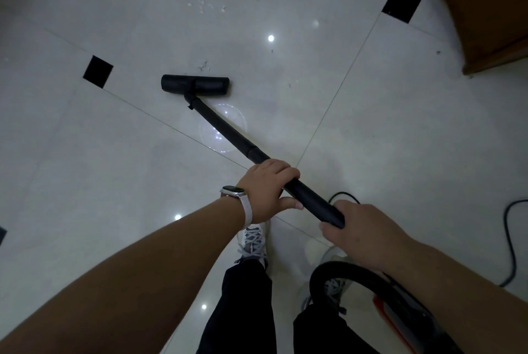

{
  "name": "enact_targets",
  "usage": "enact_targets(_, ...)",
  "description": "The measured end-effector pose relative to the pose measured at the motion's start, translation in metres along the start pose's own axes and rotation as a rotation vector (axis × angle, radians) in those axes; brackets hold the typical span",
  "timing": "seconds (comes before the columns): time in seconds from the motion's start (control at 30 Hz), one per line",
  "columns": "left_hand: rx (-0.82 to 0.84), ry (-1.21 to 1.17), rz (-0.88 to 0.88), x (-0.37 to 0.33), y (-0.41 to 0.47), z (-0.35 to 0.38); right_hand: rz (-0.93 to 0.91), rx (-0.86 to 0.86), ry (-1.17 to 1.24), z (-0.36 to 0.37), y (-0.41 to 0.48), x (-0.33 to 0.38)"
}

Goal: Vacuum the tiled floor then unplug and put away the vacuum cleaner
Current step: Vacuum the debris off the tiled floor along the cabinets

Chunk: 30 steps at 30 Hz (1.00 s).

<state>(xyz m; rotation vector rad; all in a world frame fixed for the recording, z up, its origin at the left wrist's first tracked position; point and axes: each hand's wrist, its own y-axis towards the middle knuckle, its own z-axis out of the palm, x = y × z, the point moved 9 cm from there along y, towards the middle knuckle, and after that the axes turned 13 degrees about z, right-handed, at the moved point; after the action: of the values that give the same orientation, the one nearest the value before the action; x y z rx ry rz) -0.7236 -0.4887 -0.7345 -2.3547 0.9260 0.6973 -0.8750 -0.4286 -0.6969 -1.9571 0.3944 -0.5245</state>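
A black vacuum wand [228,131] slants from the lower right up to its flat black floor head [195,85], which lies on the pale tiled floor [114,153]. My left hand [267,191], with a watch on the wrist, grips the wand's middle from above. My right hand [360,231] grips the wand's near end. The vacuum's body [400,313], dark with an orange part, and its curved black hose [337,268] sit at my right leg. Bits of white debris [203,5] lie on the tiles beyond the head, one clump [204,65] just past it.
A brown wooden cabinet [491,11] stands at the upper right. A black power cord [511,239] snakes over the floor at the right edge. Small black inset tiles [98,71] mark the tile corners. My two feet in grey shoes [253,242] stand below the wand.
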Motion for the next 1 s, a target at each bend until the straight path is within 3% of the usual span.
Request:
enact_targets(0.57,0.003,-0.024,0.113,0.014,0.042,-0.025,0.059,-0.074,0.111,-0.022,0.014,0.009)
enact_targets(1.0,-0.007,0.004,-0.012,0.026,-0.002,-0.016,-0.010,0.024,0.014,-0.004,0.015,0.028)
